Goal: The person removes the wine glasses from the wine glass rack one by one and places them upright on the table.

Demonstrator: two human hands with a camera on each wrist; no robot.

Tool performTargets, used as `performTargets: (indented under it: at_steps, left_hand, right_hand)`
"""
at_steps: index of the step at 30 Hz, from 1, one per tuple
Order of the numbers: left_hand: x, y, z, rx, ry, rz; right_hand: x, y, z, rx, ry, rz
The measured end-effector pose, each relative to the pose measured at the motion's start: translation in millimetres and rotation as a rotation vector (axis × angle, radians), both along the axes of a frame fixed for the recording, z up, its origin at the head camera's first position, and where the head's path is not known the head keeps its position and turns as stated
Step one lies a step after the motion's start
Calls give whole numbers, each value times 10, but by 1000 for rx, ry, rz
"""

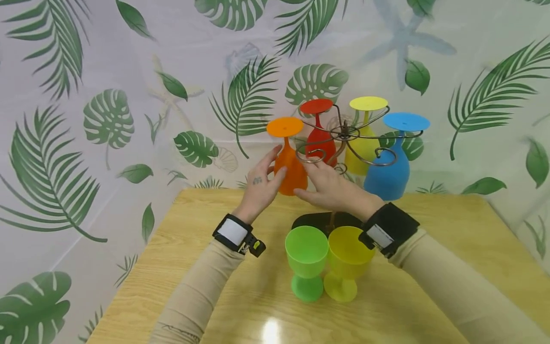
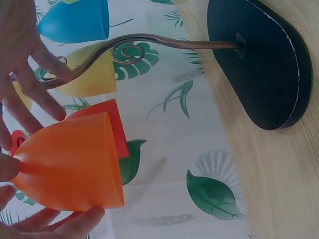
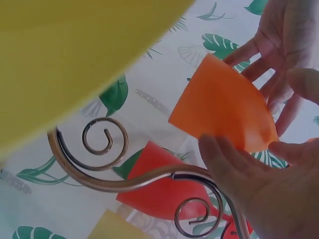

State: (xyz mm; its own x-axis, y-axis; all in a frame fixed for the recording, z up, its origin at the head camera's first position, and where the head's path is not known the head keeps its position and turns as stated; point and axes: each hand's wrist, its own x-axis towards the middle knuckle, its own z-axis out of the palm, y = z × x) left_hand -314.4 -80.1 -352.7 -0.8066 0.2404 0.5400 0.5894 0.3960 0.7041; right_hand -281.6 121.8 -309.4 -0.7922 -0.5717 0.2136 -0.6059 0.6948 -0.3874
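Note:
An orange goblet is upside down at the left side of a bronze wire rack, its foot close to a wire arm. My left hand holds its bowl from the left, with thumb and fingers on either side. From the right, my right hand reaches past the front wire scroll, its fingers extended and spread beside the orange bowl. A red goblet, a yellow goblet and a blue goblet hang upside down behind and to the right.
A green goblet and another yellow goblet stand upright on the wooden table, in front of the rack's black base. Two front wire scrolls curl toward me. A leaf-patterned sheet hangs behind the table.

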Motion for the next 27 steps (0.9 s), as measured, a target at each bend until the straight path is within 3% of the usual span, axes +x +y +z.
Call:
performTargets:
  at_steps: [6,17,22,27]
  left_hand:
    - [-9,7,49,-29,-15,7]
    - [-16,6,109,-127,-43,38]
    - [-49,59,143,-136,-56,29]
    - [-50,94,154,-140,-72,48]
  right_hand:
    - [-36,-68,-13,-44,71,-37]
    - [-58,-138,-73,-52,78,-98]
    - [-47,-132,-94,-73,48,-166]
    - [-30,-124,-102,-93,50,-167]
